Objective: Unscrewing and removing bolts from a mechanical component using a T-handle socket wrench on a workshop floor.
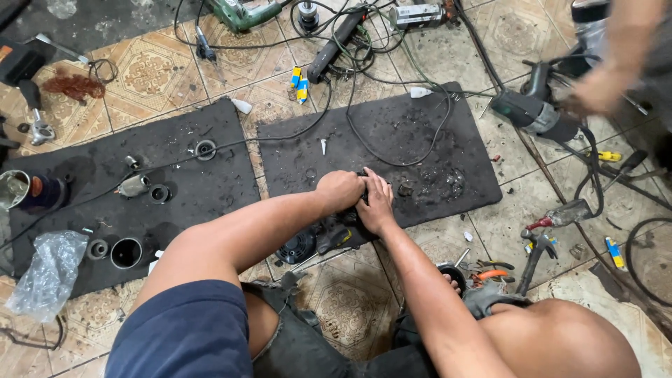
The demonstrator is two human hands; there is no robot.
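Note:
My left hand (339,190) and my right hand (377,203) are both closed around a black power tool body (329,238) that rests at the near edge of a dark rubber mat (420,140). The hands hide the upper end of the tool. A round black vented fan part (296,247) shows at its lower end. My arms reach forward from between my knees.
A second dark mat (189,175) on the left carries metal rings, a cylinder (127,253) and small parts. A plastic bag (45,273) lies at the left. Another person's blurred hand (595,87) is by a grinder (528,108) at the upper right. Cables, drills, pliers (490,273) and a hammer (535,252) lie about.

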